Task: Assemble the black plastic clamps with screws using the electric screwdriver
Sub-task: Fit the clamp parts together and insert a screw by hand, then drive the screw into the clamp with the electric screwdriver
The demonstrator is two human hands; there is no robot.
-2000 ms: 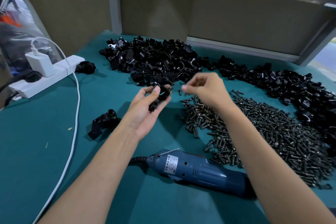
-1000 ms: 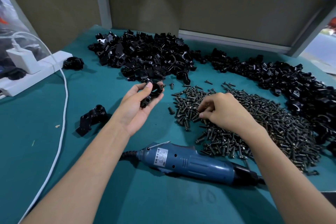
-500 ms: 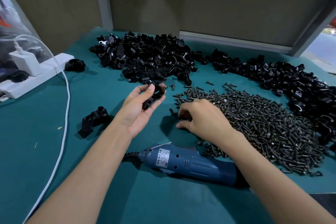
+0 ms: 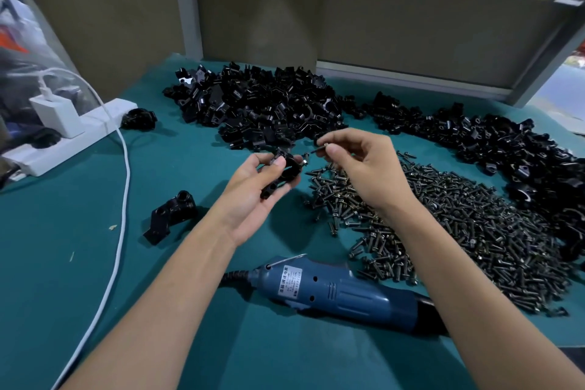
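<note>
My left hand [image 4: 253, 193] holds a black plastic clamp [image 4: 283, 176] between thumb and fingers, palm up, above the green table. One screw sits in the clamp's right end. My right hand [image 4: 357, 165] pinches a dark screw [image 4: 319, 149] just to the right of the clamp, a short gap away. The blue electric screwdriver [image 4: 332, 291] lies on the table below both hands, partly under my right forearm. A heap of loose screws [image 4: 459, 225] spreads to the right.
Piles of black clamp parts [image 4: 262, 108] stretch across the back and right [image 4: 506, 149]. Assembled clamps lie at the left [image 4: 171, 215] and near the power strip [image 4: 66, 136] [image 4: 137, 119]. A white cable [image 4: 122, 215] runs down the left side.
My right hand has lifted off the screw heap with a screw and moved up to the clamp. My left hand kept holding the clamp in about the same place.
</note>
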